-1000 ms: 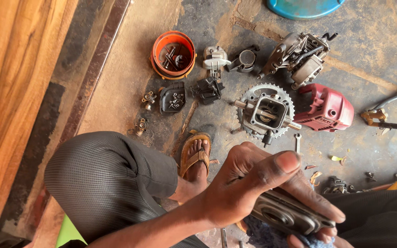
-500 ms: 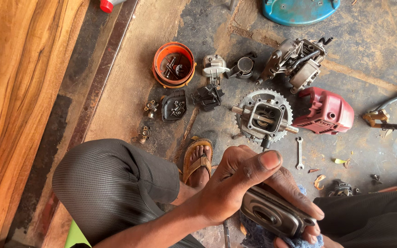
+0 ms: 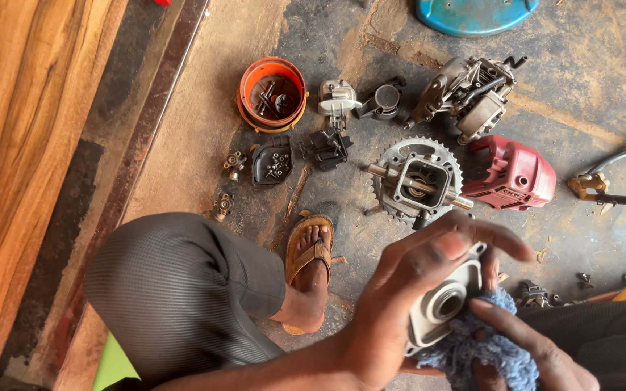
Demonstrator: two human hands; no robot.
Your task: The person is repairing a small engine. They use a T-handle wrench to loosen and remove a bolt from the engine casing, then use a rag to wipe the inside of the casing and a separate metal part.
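Left hand: the left hand [image 3: 429, 289] grips a grey metal cover [image 3: 445, 304] by its upper edge, thumb across the face, fingers curled over the top.
Right hand: the right hand [image 3: 537, 347] presses a blue rag [image 3: 483, 355] against the cover's lower side, fingers closed on the cloth.
Cover: held above the floor [image 3: 182, 145], at the bottom right of the view, over the person's lap.
Floor, centre: a toothed sprocket housing [image 3: 418, 181] lies just beyond the hands, a red engine shroud [image 3: 512, 175] beside it.
Floor, far side: an orange tub [image 3: 272, 94] of screws, with small engine parts scattered near it.
Foot: a sandal [image 3: 310, 250] rests left of the hands.
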